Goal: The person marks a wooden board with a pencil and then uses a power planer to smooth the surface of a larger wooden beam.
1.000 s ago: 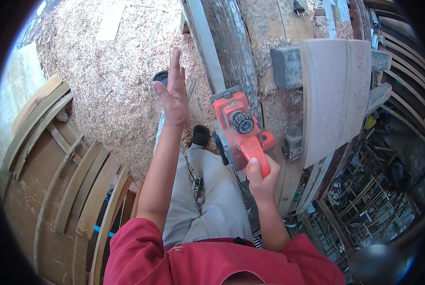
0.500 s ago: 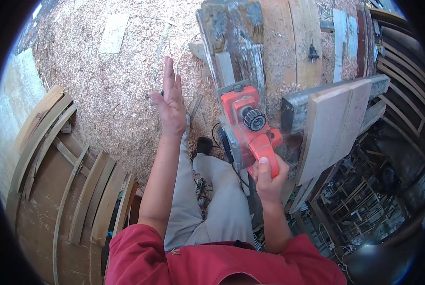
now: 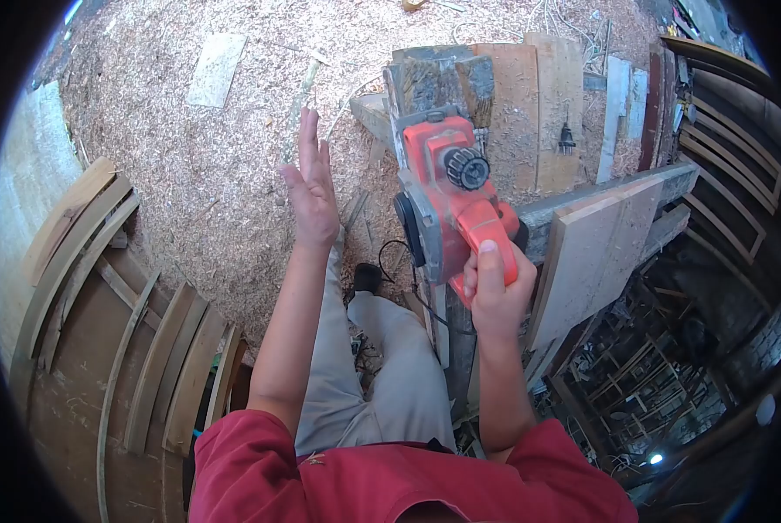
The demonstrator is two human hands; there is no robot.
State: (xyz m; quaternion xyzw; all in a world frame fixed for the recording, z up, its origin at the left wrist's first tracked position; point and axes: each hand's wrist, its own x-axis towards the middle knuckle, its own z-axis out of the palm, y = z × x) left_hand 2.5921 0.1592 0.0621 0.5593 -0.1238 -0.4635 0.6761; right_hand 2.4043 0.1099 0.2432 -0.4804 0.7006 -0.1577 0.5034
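Note:
My right hand (image 3: 493, 301) grips the rear handle of an orange electric planer (image 3: 450, 196), whose black knob faces up. The planer rests on the end of a rough wooden beam (image 3: 429, 83) that runs away from me. My left hand (image 3: 310, 192) is raised in the air to the left of the planer, palm flat and fingers spread, holding nothing. A pale flat board (image 3: 593, 253) lies across grey blocks just right of the planer.
Wood shavings (image 3: 198, 157) cover the floor ahead and left. Curved wooden slats (image 3: 159, 357) are stacked at lower left. More planks (image 3: 552, 105) lie beyond the planer, and curved frames (image 3: 726, 192) stand at right. A power cord (image 3: 390, 248) trails near my legs.
The planer and my right hand have slid up and forward along the beam. My left hand stays raised, shifted slightly lower. The view has tilted, so the beam's far end shows.

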